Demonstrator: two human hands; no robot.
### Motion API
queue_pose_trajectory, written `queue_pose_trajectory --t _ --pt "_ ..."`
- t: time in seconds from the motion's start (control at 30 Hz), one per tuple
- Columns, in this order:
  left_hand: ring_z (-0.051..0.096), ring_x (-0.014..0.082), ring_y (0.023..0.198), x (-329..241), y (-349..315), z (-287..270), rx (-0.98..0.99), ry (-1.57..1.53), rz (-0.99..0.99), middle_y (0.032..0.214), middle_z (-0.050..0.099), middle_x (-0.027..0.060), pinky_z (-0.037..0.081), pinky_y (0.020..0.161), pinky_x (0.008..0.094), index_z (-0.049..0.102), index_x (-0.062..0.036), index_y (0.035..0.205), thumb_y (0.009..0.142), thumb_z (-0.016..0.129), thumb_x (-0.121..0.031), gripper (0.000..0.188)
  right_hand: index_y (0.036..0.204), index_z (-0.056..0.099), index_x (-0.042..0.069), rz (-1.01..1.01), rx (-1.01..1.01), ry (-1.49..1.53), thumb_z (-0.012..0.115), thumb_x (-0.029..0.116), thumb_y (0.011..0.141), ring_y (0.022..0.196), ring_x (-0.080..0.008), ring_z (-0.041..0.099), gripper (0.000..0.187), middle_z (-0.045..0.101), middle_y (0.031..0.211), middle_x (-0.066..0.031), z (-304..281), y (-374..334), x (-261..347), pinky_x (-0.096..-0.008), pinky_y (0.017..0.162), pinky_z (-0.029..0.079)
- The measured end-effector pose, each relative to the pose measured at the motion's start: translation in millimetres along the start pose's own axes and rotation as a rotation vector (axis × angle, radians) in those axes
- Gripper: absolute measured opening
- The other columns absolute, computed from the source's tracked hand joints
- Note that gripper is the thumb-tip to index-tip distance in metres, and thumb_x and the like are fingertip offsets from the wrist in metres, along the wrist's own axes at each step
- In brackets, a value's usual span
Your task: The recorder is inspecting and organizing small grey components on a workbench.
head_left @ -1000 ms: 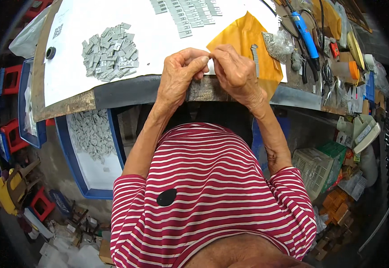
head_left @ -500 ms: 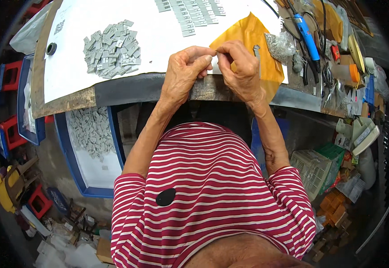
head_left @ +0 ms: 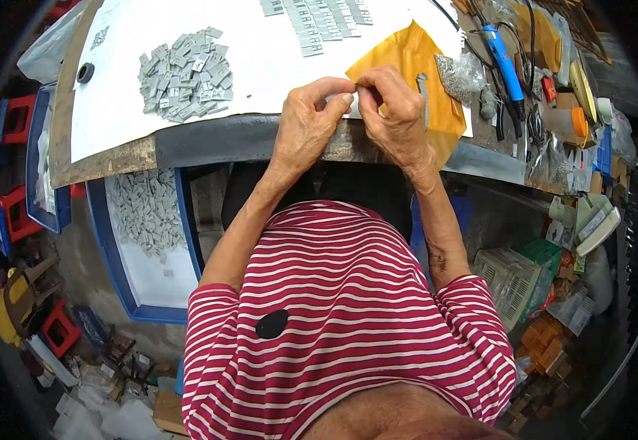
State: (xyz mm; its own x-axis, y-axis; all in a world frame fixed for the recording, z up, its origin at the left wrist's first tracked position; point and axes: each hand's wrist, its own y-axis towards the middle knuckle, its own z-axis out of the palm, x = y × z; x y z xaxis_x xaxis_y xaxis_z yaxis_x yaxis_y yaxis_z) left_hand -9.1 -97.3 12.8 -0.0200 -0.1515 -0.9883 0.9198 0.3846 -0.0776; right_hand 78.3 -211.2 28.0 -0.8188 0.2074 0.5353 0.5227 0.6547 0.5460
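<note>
Left hand (head_left: 304, 121): raised at the near edge of the tabletop (head_left: 117, 161), fingers (head_left: 336, 86) bent inward, thumb and forefinger drawn close; cannot tell if gripping anything.
Right hand (head_left: 398, 117): facing the left one, thumb and forefinger nearly meeting its tips; a dark speck between, too small to name; cannot tell if clasped or mere shadow.
Orange paper (head_left: 443, 132): lying behind the right hand, partly hidden by it; cannot tell if touched.
Grey strip (head_left: 422, 88): resting on the orange paper, just beside the right hand; lower part hard to make out.
White sheet (head_left: 260, 66): spread across the tabletop, washed out by glare, cut off at the top.
Rows of grey pieces (head_left: 308, 33): laid ahead of the hands, far ends cut off.
Heap of grey pieces (head_left: 187, 77): well to the left, lower layers buried.
Clear bag (head_left: 459, 79): at the orange paper's right side, holding grains too fine to tell apart.
Blue tool (head_left: 506, 66): farther right, among dark cords.
Blue tray (head_left: 159, 314): lower than the tabletop, holding more grey pieces, far end hidden beneath.
</note>
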Motion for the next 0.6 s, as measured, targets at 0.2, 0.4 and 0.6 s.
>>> queue_pose_trajectory --t 0.2,0.4,0.6 --pt "0.047 0.006 0.063 0.3 1.3 0.0 0.044 0.003 -0.033 0.074 0.057 0.0015 0.041 0.059 0.0189 0.062 0.0032 0.097 0.084 0.056 -0.01 0.02 0.08 0.052 0.002 -0.038 -0.005 -0.069 0.056 -0.004 0.069 0.061 -0.0287 0.057 0.013 0.055 0.075 -0.0108 1.8 -3.4 -0.8 -0.0345 0.05 0.046" --pt "0.047 0.0047 0.056 3.6 5.3 3.7 0.006 -0.199 -0.049 0.068 0.057 0.0013 0.039 0.052 0.0183 0.063 0.0041 0.091 0.082 0.055 -0.01 0.018 0.089 0.056 0.001 -0.055 0.012 -0.181 0.058 -0.005 0.069 0.065 -0.0286 0.059 0.021 0.056 0.08 -0.0124 3.4 -7.8 5.3 -0.0339 0.054 0.047" --pt "0.048 0.0055 0.053 5.9 12.8 -2.9 0.015 -0.539 -0.177 0.065 0.057 0.0019 0.038 0.051 0.0172 0.06 -0.0019 0.079 0.085 0.059 -0.017 0.017 0.099 0.059 0.001 -0.02 -0.051 -0.029 0.056 -0.005 0.07 0.067 -0.0259 0.059 0.031 0.056 0.083 -0.0139 6.5 -14.3 2.0 -0.0315 0.057 0.049"
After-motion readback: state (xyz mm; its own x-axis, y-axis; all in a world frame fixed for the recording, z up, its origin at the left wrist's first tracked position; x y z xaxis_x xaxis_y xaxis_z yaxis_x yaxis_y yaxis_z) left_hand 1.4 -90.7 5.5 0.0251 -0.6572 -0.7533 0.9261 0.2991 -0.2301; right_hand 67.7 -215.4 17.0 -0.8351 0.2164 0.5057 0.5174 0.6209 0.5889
